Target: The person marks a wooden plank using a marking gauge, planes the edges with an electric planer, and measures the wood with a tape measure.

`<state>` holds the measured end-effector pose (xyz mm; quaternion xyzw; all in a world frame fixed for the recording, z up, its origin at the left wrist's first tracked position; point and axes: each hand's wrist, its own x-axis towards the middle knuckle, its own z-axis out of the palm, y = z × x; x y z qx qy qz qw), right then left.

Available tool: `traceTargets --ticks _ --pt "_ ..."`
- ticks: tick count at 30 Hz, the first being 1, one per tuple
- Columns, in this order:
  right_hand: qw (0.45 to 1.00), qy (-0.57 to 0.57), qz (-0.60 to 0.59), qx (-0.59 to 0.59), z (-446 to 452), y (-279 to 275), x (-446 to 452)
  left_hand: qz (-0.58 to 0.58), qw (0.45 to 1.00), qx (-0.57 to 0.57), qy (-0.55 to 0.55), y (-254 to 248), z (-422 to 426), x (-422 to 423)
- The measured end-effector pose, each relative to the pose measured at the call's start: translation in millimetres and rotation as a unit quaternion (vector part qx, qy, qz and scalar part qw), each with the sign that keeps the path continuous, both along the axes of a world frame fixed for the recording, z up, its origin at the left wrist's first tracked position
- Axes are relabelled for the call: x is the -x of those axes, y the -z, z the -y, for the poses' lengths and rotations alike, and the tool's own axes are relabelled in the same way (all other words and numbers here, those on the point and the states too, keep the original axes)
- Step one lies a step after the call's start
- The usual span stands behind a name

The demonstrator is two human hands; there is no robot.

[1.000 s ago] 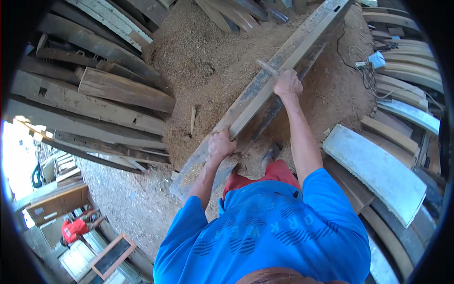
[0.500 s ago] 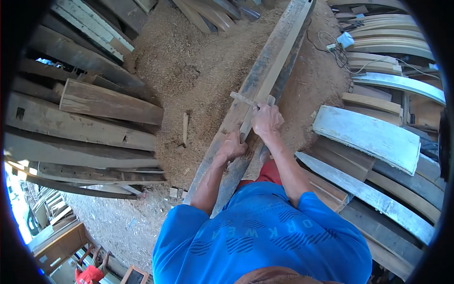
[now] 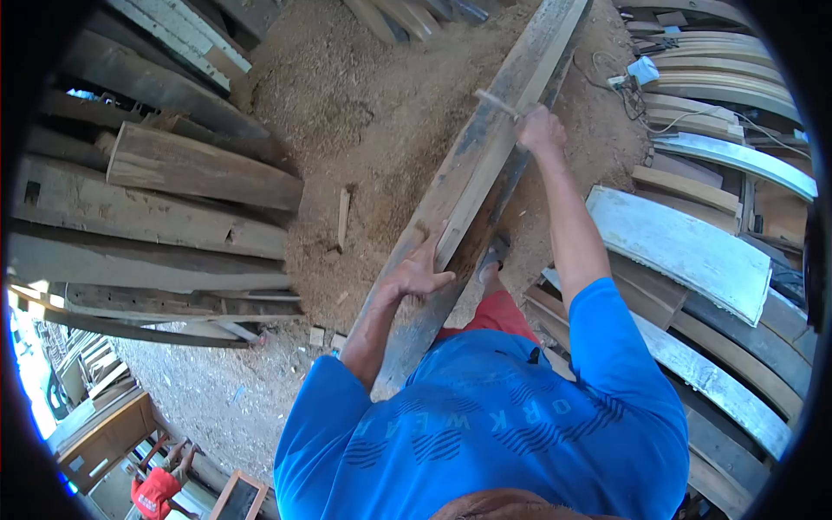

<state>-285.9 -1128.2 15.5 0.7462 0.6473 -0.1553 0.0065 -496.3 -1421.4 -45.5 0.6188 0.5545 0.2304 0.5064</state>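
A long, narrow wooden strip lies along a thick, worn beam that runs from upper right down toward my body. My right hand is closed round one end of a thin wooden bar tool, which lies across the strip and sticks out to the left. My left hand rests at the near end of the strip, thumb and fingers spread, pressing against its end and the beam. What lies under the palm is hidden.
Stacked planks fill the left side. Curved boards and a white board lie at right, with a cable and a white object above. Wood shavings cover the ground. Another person in red is at lower left.
Over the last half second my right hand has moved up and away along the strip with the tool. My left hand stays at the near end, its fingers now more spread.
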Motion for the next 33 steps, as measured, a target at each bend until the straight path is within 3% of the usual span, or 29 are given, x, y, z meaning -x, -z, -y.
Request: traceTargets --ticks 1,3,5,8,14,16,17,20,24,28,33 --pt "1.000 0.004 0.002 0.007 2 0 -2 0.027 0.996 -0.086 0.022 20 24 10" --pt "1.000 -0.002 0.006 0.016 20 1 4 0.007 0.996 -0.086 0.019 25 42 17" --pt "1.000 -0.019 0.008 0.019 54 0 16 -0.007 1.000 -0.002 -0.019 26 50 9" --pt "0.999 -0.032 -0.002 0.008 131 -5 42 -0.016 0.997 -0.003 -0.076 52 52 -2" --pt "0.997 -0.042 -0.047 0.045 259 -17 76 -0.008 0.979 -0.128 -0.156 59 59 -19" --pt "0.997 -0.048 -0.049 0.042 288 -21 88 -0.008 0.989 -0.017 -0.144 43 54 -18" --pt "0.998 -0.040 -0.038 0.033 294 -21 93 -0.009 0.990 0.040 -0.136 39 53 -17" --pt "0.999 -0.033 -0.008 0.001 293 -5 92 0.042 0.987 -0.009 -0.156 57 59 -19" --pt "0.995 -0.027 0.010 -0.100 192 30 55 0.047 0.986 -0.013 -0.158 50 61 -18" --pt "0.999 -0.019 0.021 -0.039 169 5 61 0.049 0.987 -0.031 -0.150 51 59 -18" --pt "1.000 -0.015 -0.007 -0.010 223 -7 72 0.047 0.986 -0.063 -0.146 55 60 -16"
